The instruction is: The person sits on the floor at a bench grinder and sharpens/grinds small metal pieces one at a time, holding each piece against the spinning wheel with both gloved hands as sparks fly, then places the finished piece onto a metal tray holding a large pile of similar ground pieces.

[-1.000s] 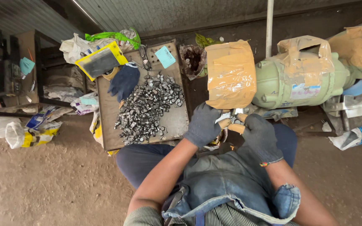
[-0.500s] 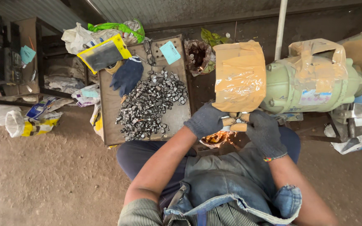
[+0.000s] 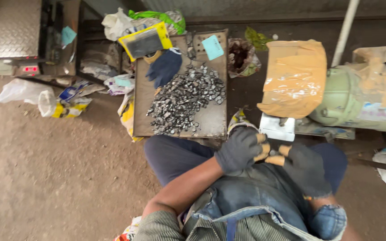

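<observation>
Outdoors on packed dirt floor [image 3: 59, 178], our gloved left hand [image 3: 240, 149] and right hand [image 3: 307, 167] pinch something unidentifiable; metal tray [image 3: 211, 120] at eleven o'clock.

A flat board [image 3: 211, 122] on the dirt floor [image 3: 45, 178] bears a heap of small metal parts [image 3: 182, 100] and a dark glove [image 3: 164, 67].

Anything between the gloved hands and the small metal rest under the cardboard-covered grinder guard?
Nothing visible. Left hand and right hand are together just below the metal rest, fingertips close to it. Whether they pinch a small part cannot be told. The tray of metal pieces lies off to the left.
</observation>
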The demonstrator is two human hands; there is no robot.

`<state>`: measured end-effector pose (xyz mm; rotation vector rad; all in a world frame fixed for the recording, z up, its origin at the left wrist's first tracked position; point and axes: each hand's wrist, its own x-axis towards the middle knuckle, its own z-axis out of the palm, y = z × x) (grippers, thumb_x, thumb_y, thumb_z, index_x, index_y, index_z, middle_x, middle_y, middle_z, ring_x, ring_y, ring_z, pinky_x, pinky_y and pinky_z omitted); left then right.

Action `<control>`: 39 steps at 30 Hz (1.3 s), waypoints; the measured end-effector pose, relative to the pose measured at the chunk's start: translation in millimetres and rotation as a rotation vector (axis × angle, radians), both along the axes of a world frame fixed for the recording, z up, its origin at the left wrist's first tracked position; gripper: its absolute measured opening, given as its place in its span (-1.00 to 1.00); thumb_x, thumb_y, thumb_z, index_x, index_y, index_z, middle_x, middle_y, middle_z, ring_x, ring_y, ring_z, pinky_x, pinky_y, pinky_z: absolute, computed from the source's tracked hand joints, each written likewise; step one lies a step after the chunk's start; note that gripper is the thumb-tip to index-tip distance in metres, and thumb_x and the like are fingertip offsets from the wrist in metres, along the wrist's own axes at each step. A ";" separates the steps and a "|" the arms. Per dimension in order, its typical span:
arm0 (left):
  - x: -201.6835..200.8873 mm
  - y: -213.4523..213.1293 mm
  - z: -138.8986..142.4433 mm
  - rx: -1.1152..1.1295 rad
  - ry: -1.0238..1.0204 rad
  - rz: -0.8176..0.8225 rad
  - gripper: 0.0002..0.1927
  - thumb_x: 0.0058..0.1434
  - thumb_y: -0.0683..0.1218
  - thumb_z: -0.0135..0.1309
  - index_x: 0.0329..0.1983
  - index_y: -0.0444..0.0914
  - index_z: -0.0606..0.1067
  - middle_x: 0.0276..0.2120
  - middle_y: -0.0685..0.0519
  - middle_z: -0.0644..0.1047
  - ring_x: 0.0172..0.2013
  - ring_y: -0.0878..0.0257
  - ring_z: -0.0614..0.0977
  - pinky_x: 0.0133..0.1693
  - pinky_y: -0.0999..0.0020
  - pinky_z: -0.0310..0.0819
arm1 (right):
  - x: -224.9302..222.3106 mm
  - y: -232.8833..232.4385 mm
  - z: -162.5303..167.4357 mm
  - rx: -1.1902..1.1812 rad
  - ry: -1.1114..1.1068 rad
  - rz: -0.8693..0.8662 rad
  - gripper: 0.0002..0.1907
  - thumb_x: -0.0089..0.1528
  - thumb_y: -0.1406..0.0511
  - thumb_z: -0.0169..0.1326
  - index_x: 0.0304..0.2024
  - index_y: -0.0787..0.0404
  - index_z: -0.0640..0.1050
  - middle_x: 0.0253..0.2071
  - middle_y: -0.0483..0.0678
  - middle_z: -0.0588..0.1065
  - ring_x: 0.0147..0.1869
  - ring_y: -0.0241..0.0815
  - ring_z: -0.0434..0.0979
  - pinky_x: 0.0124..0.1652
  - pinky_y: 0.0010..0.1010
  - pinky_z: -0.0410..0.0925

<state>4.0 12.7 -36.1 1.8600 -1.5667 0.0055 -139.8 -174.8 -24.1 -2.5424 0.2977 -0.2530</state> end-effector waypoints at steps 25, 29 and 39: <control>-31.9 -29.1 19.0 -0.117 0.921 0.387 -0.76 0.35 -0.05 0.12 0.00 -0.23 0.46 -0.16 -0.01 0.61 -0.14 0.16 0.62 -0.05 0.27 0.48 | 8.8 7.5 37.6 -0.139 -0.168 0.002 -0.74 0.18 0.19 0.21 -0.10 0.07 0.67 -0.21 0.00 0.57 -0.16 0.07 0.57 -0.17 -0.17 0.40; 10.9 -41.6 9.1 -0.123 0.184 0.377 -0.68 0.16 0.00 0.22 -0.12 -0.28 0.51 -0.17 -0.19 0.59 -0.17 -0.15 0.59 -0.12 0.00 0.44 | 18.0 -12.1 13.2 0.142 -0.061 -0.218 -0.66 0.22 0.13 0.24 -0.07 0.21 0.61 -0.17 0.07 0.57 -0.09 0.12 0.59 -0.14 -0.14 0.41; 56.0 -62.9 -23.2 0.047 0.327 -0.014 -0.72 0.22 0.07 0.17 -0.16 -0.20 0.65 -0.12 -0.09 0.64 -0.07 -0.08 0.64 -0.02 0.06 0.52 | 38.9 -28.5 6.1 0.093 -0.056 -0.125 -0.66 0.09 0.16 0.33 -0.16 0.19 0.68 -0.29 0.07 0.55 -0.15 0.12 0.58 -0.16 -0.15 0.39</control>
